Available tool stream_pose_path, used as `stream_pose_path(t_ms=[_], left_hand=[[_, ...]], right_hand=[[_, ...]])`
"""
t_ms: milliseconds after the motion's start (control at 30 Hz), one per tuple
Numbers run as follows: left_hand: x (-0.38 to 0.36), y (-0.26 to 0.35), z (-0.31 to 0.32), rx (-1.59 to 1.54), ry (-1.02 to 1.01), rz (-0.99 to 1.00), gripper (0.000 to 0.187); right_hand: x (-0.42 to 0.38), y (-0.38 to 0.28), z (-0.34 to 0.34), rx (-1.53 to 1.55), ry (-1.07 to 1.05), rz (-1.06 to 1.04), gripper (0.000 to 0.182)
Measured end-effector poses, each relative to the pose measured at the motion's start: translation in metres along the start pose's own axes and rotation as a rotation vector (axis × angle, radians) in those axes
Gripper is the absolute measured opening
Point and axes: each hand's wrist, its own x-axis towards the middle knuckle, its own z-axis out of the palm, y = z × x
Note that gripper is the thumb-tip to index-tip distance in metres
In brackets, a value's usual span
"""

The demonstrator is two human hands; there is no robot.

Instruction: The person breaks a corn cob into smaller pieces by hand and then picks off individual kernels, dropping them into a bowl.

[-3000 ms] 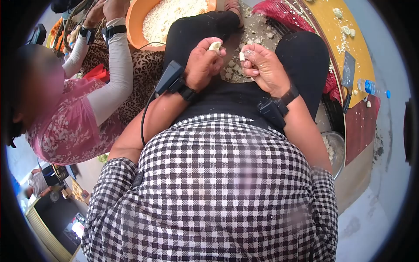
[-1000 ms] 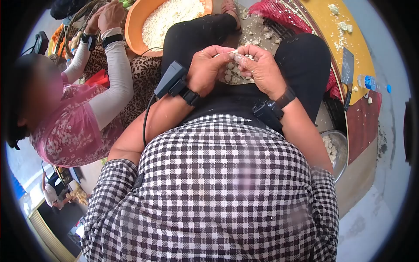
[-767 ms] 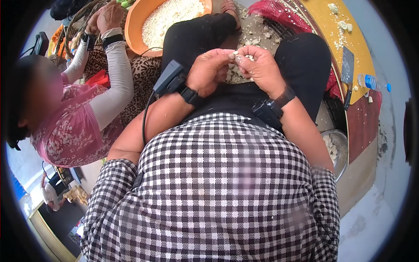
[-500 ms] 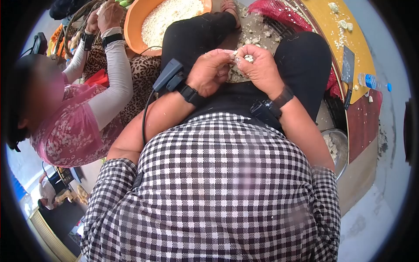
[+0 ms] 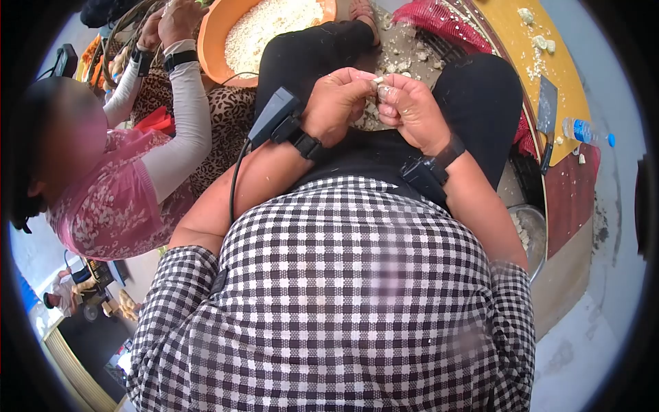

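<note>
My left hand [image 5: 338, 103] and my right hand [image 5: 413, 110] meet fingertip to fingertip above my lap. Between their pinched thumbs and forefingers sits a small whitish piece [image 5: 377, 81], and both hands grip it. The other fingers of each hand are curled in. White flecks stick to the right fingers. Below the hands, pale crumbs and chunks [image 5: 405, 67] lie scattered on the floor between my knees.
An orange basin [image 5: 211, 42] of white bits stands ahead left. At left sits a person [image 5: 123, 185], hands raised. On the right are a yellow board [image 5: 573, 82], a cleaver [image 5: 547, 103], a plastic bottle [image 5: 583, 129], red netting [image 5: 439, 19] and a metal bowl [image 5: 539, 257].
The larger white pieces that showed in my right hand are no longer visible. Its fingers have curled in, and my left wrist has shifted slightly right. The seated person's hands have moved slightly.
</note>
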Motion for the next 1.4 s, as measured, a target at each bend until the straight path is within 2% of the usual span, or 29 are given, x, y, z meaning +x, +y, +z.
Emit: stream_pose_path(t_ms=[133, 200, 233, 400, 533, 700, 800, 867, 967, 1100, 1200, 1333, 1400], left_hand=[[-0.003, 0.002, -0.001, -0.080, 0.023, -0.077, 0.005], [-0.004, 0.003, 0.000, -0.057, 0.044, -0.088, 0.006], [-0.005, 0.004, 0.002, 0.013, 0.055, -0.030, 0.007], [-0.004, 0.004, 0.007, 0.230, 0.060, 0.157, 0.010], [-0.002, 0.001, 0.002, 0.037, 0.039, -0.010, 0.010], [-0.003, 0.000, -0.001, -0.066, 0.032, -0.116, 0.007], [0.006, -0.013, -0.016, -0.096, 0.127, -0.187, 0.006], [0.006, -0.020, -0.023, -0.135, 0.149, -0.160, 0.007], [0.000, -0.014, -0.017, -0.142, 0.133, -0.095, 0.010], [0.000, 0.000, -0.011, -0.034, 0.031, 0.043, 0.008], [-0.005, -0.002, -0.009, 0.038, 0.005, 0.077, 0.008], [-0.009, -0.003, -0.008, 0.065, -0.016, 0.080, 0.009], [-0.006, -0.003, -0.009, 0.068, -0.022, 0.077, 0.009]], right_hand=[[0.000, -0.001, 0.004, -0.313, 0.056, -0.112, 0.010], [0.001, -0.001, 0.004, -0.364, 0.052, -0.158, 0.010], [0.001, -0.001, 0.005, -0.388, 0.050, -0.180, 0.010], [-0.002, -0.002, 0.007, -0.067, 0.085, -0.016, 0.009], [-0.002, 0.000, 0.005, -0.030, 0.049, -0.023, 0.007], [-0.003, -0.003, 0.006, -0.274, 0.042, -0.057, 0.004], [-0.008, -0.004, 0.018, -0.364, -0.011, -0.097, 0.004], [-0.009, -0.006, 0.022, -0.340, -0.045, -0.119, 0.004], [-0.006, -0.015, 0.011, 0.042, -0.074, -0.093, 0.003], [-0.003, -0.015, 0.002, 0.124, -0.103, -0.072, 0.006], [-0.004, -0.014, 0.006, 0.055, -0.020, -0.079, 0.009], [-0.003, -0.010, 0.003, -0.089, -0.055, -0.072, 0.011], [-0.006, -0.013, 0.010, -0.233, 0.013, -0.089, 0.010]])
